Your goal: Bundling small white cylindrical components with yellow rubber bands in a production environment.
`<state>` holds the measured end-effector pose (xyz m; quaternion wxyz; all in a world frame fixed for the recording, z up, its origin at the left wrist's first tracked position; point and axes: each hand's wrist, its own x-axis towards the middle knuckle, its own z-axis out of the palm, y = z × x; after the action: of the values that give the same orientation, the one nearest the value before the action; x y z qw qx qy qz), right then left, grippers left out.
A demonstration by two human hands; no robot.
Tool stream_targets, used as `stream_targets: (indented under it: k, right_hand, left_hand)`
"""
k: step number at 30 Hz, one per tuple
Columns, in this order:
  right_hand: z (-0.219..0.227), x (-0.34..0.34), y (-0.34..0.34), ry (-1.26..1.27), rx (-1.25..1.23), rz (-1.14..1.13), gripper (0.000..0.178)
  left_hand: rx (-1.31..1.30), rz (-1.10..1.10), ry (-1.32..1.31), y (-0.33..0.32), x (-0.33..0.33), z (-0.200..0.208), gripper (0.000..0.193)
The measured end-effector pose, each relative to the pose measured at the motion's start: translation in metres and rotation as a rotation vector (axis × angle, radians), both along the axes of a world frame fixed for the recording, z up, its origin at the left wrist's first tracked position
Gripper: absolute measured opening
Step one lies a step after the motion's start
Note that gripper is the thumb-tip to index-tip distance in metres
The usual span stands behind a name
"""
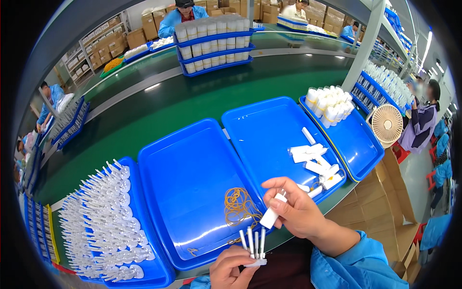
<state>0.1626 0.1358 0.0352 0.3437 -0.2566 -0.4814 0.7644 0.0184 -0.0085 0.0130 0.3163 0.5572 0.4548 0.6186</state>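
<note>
My left hand [227,270] pinches the translucent base of a small white part [256,263] at the near edge of the middle tray. Several thin white tubes stand up from that part. Just above and to the right, my right hand [303,214] grips a short white block-shaped piece [271,218], tilted, with its lower end near the tube tops. The two pieces look apart. A tangle of yellow-brown rubber bands [239,206] lies in the blue tray [187,168] ahead. More white pieces [308,153] are scattered in the blue tray [260,139] to the right.
At left, a blue tray [163,267] holds many upright white tubed parts [98,221]. Banded white bundles [329,103] fill part of the far-right tray [358,149], beside a beige fan [386,123]. Stacked loaded trays [216,48] stand on the green belt [144,115]. Co-workers sit beyond; cardboard [380,202] lies right.
</note>
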Motion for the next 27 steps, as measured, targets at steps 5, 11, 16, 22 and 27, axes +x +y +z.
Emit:
stream_targets:
  k: [5,11,16,22,27]
  right_hand:
    - [-0.002,-0.002,0.000,0.026,-0.056,0.050,0.026]
    - [-0.002,-0.006,0.000,0.063,-0.189,0.097,0.021]
    - [-0.005,-0.001,0.002,0.074,-0.142,0.161,0.013]
    - [0.017,0.010,0.000,-0.620,0.593,0.166,0.016]
    - [0.004,0.027,-0.006,-0.490,0.359,0.263,0.022]
  left_hand:
    - [-0.036,0.041,-0.058,-0.003,0.006,-0.006,0.018]
    - [-0.016,0.027,-0.003,0.000,0.000,0.001,0.012]
    - [-0.015,0.037,-0.004,0.002,-0.002,0.001,0.012]
    - [-0.106,-0.054,-0.049,0.005,-0.010,-0.003,0.010]
    - [0.025,-0.147,0.072,0.006,-0.009,-0.003,0.009]
